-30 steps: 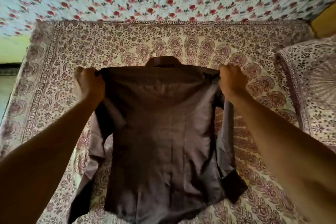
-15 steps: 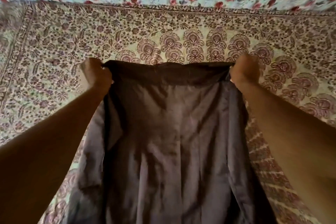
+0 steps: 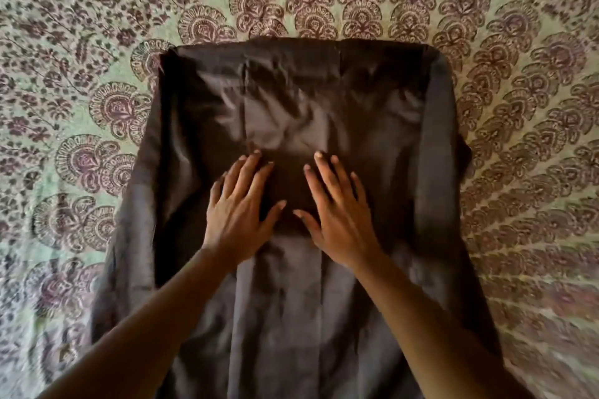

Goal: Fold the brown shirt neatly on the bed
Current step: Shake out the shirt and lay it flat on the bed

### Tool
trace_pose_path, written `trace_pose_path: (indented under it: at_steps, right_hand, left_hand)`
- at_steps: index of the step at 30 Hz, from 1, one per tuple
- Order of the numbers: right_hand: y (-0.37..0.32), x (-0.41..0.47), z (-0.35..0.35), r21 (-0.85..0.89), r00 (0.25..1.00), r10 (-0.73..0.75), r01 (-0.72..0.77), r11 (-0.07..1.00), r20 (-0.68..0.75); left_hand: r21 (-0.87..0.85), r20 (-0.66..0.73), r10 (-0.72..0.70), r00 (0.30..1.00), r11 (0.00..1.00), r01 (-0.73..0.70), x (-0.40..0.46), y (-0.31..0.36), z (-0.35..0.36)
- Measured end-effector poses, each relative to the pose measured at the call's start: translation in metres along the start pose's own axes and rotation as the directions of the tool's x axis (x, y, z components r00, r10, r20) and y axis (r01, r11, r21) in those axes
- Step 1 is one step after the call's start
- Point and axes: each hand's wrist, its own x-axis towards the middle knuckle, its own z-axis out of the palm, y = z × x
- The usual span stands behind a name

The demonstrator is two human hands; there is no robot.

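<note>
We see the brown shirt [image 3: 291, 100] lying flat, back up, on the patterned bed [image 3: 64, 74], collar end away from us and its side edges tucked in. Our left hand [image 3: 240, 204] and right hand [image 3: 337, 210] rest side by side on its middle, fingers [image 3: 251, 168] released and spread, gripping nothing. To smooth it well, we judge, both palms should sweep outward with even pressure, pushing the creases near the shoulders to the edges without dragging the cloth.

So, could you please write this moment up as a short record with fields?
garment: brown shirt, spread flat with its back up
surface: patterned bedsheet
left hand: open, palm flat on the middle of the shirt
right hand: open, palm flat beside the left
wrinkles: creases above the fingers, near the shoulders
folds made: none visible
lower hem: out of frame
</note>
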Motion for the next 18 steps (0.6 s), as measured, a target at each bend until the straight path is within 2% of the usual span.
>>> trace_pose_path:
  at_steps: [1,3,5,7,8,9,11,12,13,15,18]
  right_hand:
    - [0.008,-0.012,0.007,-0.056,1.000,0.013,-0.012,0.998,0.017]
    - [0.034,-0.023,0.011,-0.111,0.981,0.180,-0.187,0.976,-0.067]
    - [0.058,-0.026,0.004,-0.084,0.908,0.391,-0.406,0.910,-0.148]
    - [0.058,-0.026,-0.001,-0.023,0.818,0.546,-0.559,0.829,-0.182]
    - [0.045,-0.026,-0.001,0.002,0.804,0.560,-0.571,0.821,-0.198]
    - [0.026,-0.032,0.001,0.014,0.833,0.514,-0.523,0.852,-0.206]
    - [-0.018,-0.061,0.017,-0.021,0.956,0.258,-0.263,0.965,-0.140]
    - [-0.034,-0.084,0.025,-0.044,0.987,0.139,-0.142,0.989,-0.079]
    - [-0.037,-0.106,0.030,-0.062,0.995,0.087,-0.090,0.994,-0.044]
    - [-0.012,-0.146,0.036,-0.019,0.981,0.171,-0.173,0.985,-0.093]
    - [0.041,-0.184,0.030,0.258,0.889,0.450,-0.416,0.872,-0.087]
  left_hand:
    - [0.038,0.019,0.013,1.000,0.999,-0.013,-0.007,-0.008,0.010]
    - [0.057,0.001,-0.004,1.000,0.998,0.004,-0.010,-0.022,0.016]
    - [0.025,-0.009,-0.076,0.997,0.997,0.076,-0.012,-0.021,0.018]
    - [-0.021,-0.034,-0.149,0.988,0.989,0.149,-0.029,-0.008,0.022]
    - [-0.019,-0.039,-0.154,0.987,0.988,0.153,-0.043,-0.001,0.027]
    - [0.006,-0.036,-0.131,0.991,0.991,0.131,-0.062,0.006,0.033]
    - [0.085,-0.035,-0.095,0.995,0.992,0.098,-0.100,0.010,0.047]
    - [0.102,-0.053,-0.115,0.992,0.988,0.120,-0.117,0.007,0.053]
    - [0.095,-0.080,-0.159,0.984,0.981,0.167,-0.129,0.000,0.055]
    - [0.014,-0.103,-0.270,0.957,0.962,0.273,-0.154,-0.020,0.057]
    - [-0.091,-0.097,-0.350,0.932,0.935,0.342,-0.180,-0.037,0.058]
